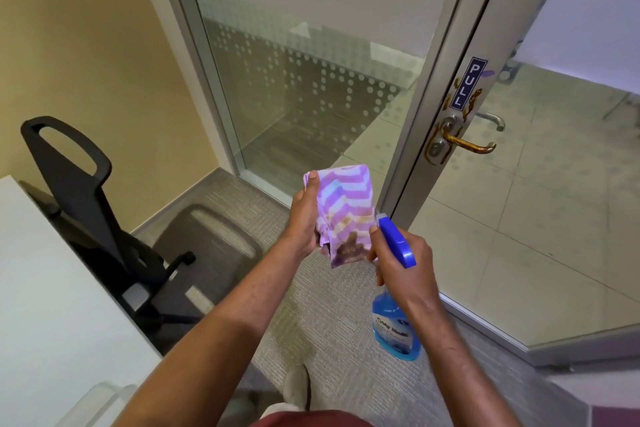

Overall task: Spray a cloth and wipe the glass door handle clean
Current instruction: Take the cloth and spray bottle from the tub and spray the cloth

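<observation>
Carpeted office corner: left hand [304, 218] fingers grip the striped cloth [343, 208] (already stained), right hand [405, 260] clasps the spray bottle [394, 322], nozzle against it. Spraying underway; smeared door handle [464, 144] at two o'clock awaits wiping.

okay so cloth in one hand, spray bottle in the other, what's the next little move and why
Probably squeeze the trigger. The right hand aims the spray bottle nozzle at the cloth in the left hand, and the door handle still shows brown grime.
</observation>
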`<state>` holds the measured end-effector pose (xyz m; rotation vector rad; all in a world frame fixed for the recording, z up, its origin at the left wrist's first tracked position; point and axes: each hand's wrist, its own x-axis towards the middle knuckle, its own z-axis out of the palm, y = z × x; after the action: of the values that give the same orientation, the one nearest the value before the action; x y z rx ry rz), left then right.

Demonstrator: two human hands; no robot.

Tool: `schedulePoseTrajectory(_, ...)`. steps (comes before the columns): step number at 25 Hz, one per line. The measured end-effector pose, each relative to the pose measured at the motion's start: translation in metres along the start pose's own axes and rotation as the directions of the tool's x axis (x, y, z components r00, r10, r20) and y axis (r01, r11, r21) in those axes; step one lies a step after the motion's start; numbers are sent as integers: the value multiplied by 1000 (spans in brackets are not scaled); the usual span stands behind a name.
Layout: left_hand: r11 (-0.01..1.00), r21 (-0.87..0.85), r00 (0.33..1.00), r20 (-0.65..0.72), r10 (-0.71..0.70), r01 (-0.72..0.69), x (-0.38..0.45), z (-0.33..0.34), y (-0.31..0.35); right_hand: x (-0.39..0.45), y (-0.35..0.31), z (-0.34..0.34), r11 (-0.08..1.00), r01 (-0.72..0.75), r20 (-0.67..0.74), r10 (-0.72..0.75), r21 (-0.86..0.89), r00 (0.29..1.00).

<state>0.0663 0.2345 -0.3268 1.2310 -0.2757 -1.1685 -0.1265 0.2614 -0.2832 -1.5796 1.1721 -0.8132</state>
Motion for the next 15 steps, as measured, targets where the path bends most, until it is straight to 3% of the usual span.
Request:
schedulePoseTrajectory(6, 998, -12, 998, -22, 54, -54, -22, -18, -9, -23, 0, 2, 998, 45, 45, -46, 34, 998)
schedulePoseTrajectory(15, 991, -105, 989, -129, 67, -81, -71, -62, -27, -67, -6, 33, 983, 178, 314, -159, -32, 936)
